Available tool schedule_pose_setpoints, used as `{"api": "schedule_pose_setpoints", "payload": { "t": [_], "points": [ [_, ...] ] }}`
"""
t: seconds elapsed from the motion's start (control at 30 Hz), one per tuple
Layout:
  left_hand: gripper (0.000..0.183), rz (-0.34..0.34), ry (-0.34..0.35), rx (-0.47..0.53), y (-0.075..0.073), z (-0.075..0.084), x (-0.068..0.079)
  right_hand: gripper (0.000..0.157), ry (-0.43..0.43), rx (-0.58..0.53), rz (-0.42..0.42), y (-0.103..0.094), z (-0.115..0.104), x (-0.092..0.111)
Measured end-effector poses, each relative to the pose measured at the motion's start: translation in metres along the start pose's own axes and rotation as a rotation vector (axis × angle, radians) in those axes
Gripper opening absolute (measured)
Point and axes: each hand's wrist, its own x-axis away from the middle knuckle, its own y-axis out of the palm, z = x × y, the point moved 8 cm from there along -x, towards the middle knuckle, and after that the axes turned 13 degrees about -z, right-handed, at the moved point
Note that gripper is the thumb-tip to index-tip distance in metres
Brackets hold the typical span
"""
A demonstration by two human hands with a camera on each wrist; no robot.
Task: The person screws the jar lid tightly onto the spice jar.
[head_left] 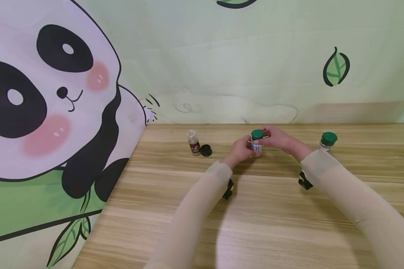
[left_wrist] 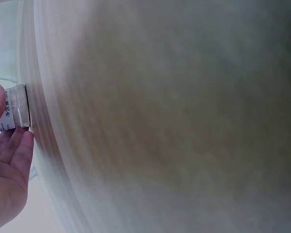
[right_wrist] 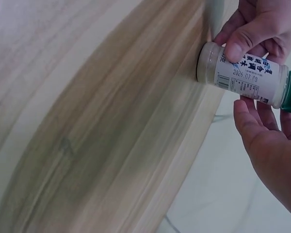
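Observation:
A small clear seasoning bottle with a white label stands upright on the wooden table, topped by a green cap. From the left, my left hand grips its lower body; the thumb lies across the label in the right wrist view. My right hand reaches in from the other side and holds the green cap, its fingers partly hidden behind the bottle. Only the bottle's base and lower label show in the left wrist view, beside the left hand.
On the table, a second seasoning bottle with a dark label stands uncapped to the left. A black cap lies beside it. Another green-capped bottle stands at right, partly behind the right sleeve. A panda-print cloth hangs behind.

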Motion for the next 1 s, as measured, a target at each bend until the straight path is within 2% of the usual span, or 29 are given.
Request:
{"api": "schedule_pose_setpoints", "payload": {
  "t": [0.8, 0.9, 1.0],
  "points": [
    [0.038, 0.016, -0.014, -0.047, -0.0007, 0.0018, 0.0028, 0.06, 0.041, -0.032, 0.137, 0.0064, 0.0027, 0.001],
    [0.034, 0.019, -0.017, -0.079, -0.0012, 0.0024, 0.0037, 0.065, 0.046, -0.024, 0.125, 0.0073, 0.004, 0.0],
    [0.032, 0.017, -0.015, -0.091, -0.001, 0.0022, 0.0035, 0.071, 0.024, -0.024, 0.057, 0.0082, 0.0031, -0.0009]
  ]
}}
